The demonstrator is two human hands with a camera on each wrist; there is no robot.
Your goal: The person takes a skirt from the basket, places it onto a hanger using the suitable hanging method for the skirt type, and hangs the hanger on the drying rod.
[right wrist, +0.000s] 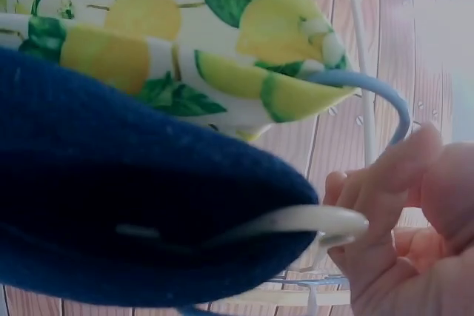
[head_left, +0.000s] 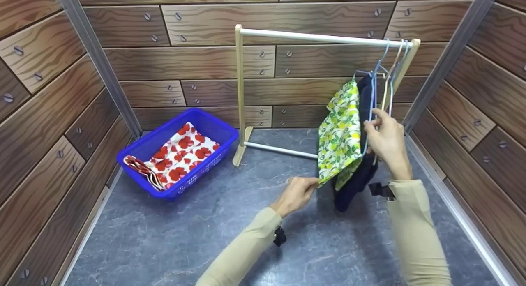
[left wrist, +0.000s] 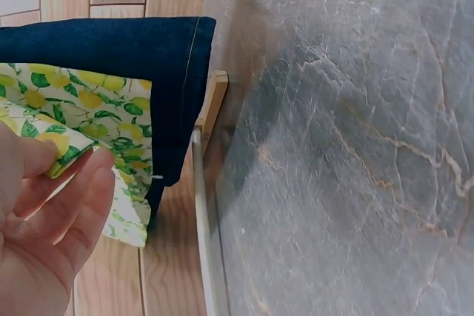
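A lemon-print cloth (head_left: 339, 130) hangs folded over a blue hanger (right wrist: 385, 92) at the right end of the rack. My left hand (head_left: 294, 195) pinches the cloth's lower front corner between thumb and fingers; in the left wrist view the cloth's edge (left wrist: 70, 159) is folded there. With thumb and fingertips, my right hand (head_left: 386, 140) pinches the blue hanger by its near side. Right behind the lemon cloth hangs a dark blue denim garment (left wrist: 111, 42). A cream hanger (right wrist: 318, 218) pokes out of the denim's fold beside my right fingers.
The clothes rack has a white top bar (head_left: 304, 36) and wooden posts (head_left: 240, 84). Several hangers crowd its right end. Left of it, a blue basket (head_left: 209, 121) on the grey marbled floor (head_left: 197, 236) holds a red-flowered cloth (head_left: 181, 154). Wood-patterned walls (head_left: 205, 64) enclose three sides.
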